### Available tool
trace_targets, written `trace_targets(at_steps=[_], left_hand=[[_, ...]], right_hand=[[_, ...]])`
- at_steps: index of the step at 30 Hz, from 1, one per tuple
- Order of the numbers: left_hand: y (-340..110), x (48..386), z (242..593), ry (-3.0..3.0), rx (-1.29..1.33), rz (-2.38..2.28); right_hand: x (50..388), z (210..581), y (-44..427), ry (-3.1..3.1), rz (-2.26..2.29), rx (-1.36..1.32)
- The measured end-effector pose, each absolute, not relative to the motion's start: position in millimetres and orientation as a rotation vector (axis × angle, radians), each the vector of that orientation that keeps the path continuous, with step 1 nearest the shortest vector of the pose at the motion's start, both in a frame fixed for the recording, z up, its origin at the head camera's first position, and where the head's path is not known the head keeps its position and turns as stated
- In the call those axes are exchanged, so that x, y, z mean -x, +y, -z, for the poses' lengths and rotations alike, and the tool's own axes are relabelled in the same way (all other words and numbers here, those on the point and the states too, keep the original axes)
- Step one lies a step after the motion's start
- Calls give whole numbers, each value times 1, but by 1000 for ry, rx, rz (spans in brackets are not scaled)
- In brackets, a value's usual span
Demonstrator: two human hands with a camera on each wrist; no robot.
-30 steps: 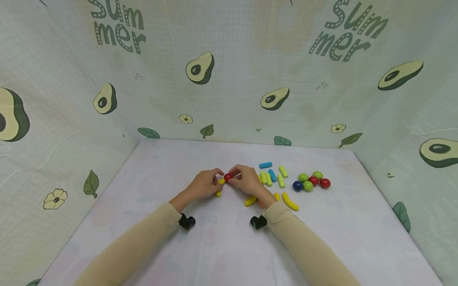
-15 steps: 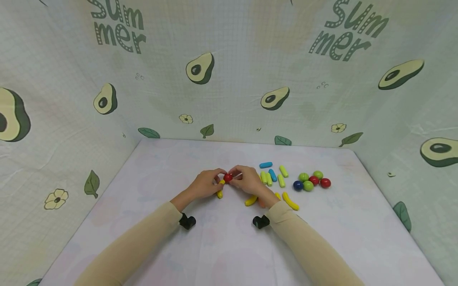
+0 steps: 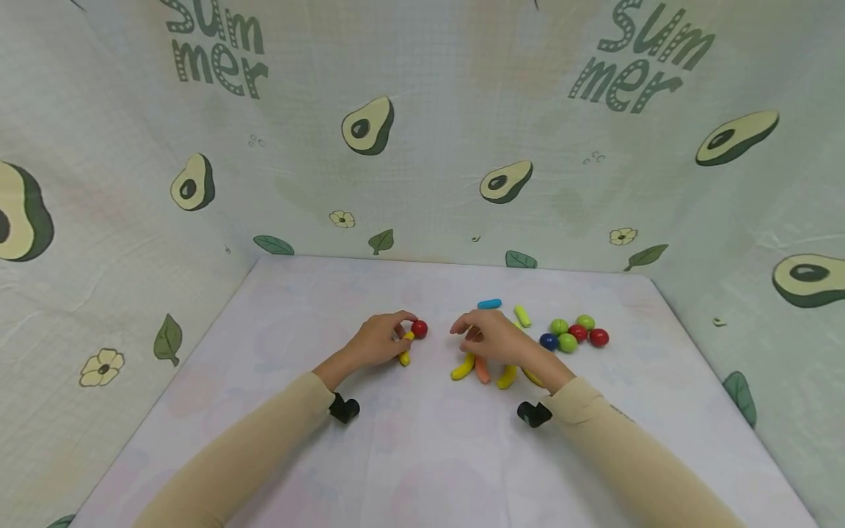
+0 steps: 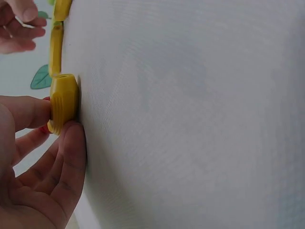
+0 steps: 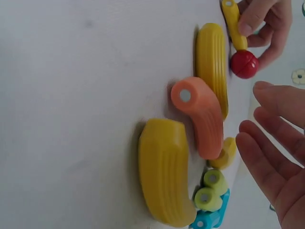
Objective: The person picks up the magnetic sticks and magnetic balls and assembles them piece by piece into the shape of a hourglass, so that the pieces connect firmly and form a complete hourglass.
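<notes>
One yellow curved rod (image 3: pixel 405 358), pinched by the left hand (image 3: pixel 381 340), meets the red ball (image 3: pixel 419 329) end-on; the right hand (image 3: pixel 499 336), empty, fingers parted, hangs farther off

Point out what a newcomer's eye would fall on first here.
Probably the red ball near the middle of the head view, touching the end of the yellow stick that the left hand pinches. Next might come the cluster of green, red and blue balls farther right on the table. Behind the table, large printed avocados stand out on the pale cloth.
</notes>
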State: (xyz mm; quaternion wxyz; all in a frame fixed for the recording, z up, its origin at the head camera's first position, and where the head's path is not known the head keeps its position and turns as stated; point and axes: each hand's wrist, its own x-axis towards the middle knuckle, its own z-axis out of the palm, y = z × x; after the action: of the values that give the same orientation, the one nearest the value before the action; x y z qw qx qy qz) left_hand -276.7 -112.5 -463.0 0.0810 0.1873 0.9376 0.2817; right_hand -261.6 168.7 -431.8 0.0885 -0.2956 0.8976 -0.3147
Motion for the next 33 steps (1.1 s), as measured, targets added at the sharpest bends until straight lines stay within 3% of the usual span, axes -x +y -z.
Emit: trace_targets(at_steps=[11,17,33], left_hand=[[-115,278,468,2814,-574,-833],[-116,279,468,2817,-581,-833],[-115,279,468,2814,-576,-842]], right_hand=[[245,437,184,2667,792,920],[243,443,181,2684,723,1081],[248,447,167,2730,632,1121]])
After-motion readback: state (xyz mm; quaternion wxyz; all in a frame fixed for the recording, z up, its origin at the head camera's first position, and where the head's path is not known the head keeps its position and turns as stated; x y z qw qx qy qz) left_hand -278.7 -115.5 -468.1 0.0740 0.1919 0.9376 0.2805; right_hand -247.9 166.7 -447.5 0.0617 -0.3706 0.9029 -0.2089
